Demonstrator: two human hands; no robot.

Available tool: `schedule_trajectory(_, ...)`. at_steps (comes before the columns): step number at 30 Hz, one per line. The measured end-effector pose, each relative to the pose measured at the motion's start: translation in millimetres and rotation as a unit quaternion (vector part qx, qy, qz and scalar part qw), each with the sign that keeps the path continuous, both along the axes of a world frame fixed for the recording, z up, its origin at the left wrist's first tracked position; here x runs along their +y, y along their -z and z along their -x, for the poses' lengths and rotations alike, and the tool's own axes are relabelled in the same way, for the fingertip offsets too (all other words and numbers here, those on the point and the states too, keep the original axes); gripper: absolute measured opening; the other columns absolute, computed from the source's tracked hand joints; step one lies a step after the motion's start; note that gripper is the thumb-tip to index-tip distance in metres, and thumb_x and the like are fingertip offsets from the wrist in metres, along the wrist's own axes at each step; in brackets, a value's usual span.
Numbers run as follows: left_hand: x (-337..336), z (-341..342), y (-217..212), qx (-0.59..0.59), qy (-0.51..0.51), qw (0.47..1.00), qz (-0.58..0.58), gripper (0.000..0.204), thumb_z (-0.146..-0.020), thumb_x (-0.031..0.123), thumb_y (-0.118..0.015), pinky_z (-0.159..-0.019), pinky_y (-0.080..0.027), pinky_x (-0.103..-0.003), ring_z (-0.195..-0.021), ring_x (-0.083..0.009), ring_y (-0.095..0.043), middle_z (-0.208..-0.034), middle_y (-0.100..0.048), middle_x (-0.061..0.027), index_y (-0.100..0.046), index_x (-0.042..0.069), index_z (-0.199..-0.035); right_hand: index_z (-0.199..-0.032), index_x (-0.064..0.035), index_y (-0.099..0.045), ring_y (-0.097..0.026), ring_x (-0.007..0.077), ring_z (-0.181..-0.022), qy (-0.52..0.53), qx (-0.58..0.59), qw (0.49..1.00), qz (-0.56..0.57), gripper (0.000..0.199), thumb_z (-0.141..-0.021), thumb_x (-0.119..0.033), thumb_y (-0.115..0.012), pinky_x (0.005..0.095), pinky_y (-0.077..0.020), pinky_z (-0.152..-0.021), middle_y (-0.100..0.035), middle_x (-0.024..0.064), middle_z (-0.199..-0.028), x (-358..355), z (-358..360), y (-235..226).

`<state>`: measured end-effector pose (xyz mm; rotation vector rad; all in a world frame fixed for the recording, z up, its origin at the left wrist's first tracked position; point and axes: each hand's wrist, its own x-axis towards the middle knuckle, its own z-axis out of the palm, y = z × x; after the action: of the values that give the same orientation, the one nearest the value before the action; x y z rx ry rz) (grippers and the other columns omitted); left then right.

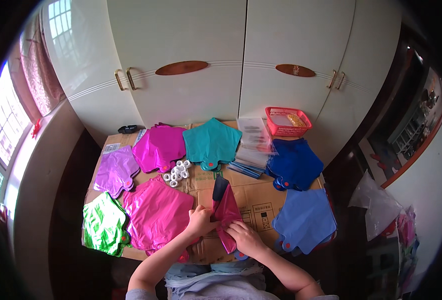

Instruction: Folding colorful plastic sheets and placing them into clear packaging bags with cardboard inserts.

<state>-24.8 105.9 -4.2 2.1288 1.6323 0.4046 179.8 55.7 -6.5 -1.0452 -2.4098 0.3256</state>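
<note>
A folded pink foil balloon [227,212], flat and narrow, lies on the cardboard in front of me, with a dark blue piece [220,189] showing at its far end. My left hand [202,221] is closed at its left edge, fingers bent against the foil. From the right, my right hand [246,238] grips its near part, fingertips pressed onto the foil. Left of my left hand spreads a stack of flat pink foil balloons [157,212]. A small blue tab with a red dot [240,255] shows just below my right hand.
Around the cardboard [201,187] lie stacks of green [104,223], lilac [116,171], magenta [160,148], teal [212,142], dark blue [297,162] and light blue [306,220] foil balloons. White rolls [178,173], clear plastic sleeves [253,134] and a red basket [287,131] stand farther back, before white cabinets [181,100].
</note>
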Motion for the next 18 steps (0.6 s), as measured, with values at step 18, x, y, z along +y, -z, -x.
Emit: schedule_trajectory(18, -15, -4, 2, 0.01, 0.013, 0.997, -0.071, 0.032, -0.068, 0.034, -0.072, -0.075, -0.037, -0.043, -0.093, -0.027, -0.054, -0.087, -0.063, -0.0056, -0.062, 0.006, -0.08, -0.108, 0.0055, -0.053, -0.05, 0.035, -0.106, 0.146, -0.02, 0.987, -0.063, 0.039, -0.079, -0.019, -0.063, 0.0402, -0.0428, -0.093, -0.05, 0.0211, -0.113, -8, 18, 11)
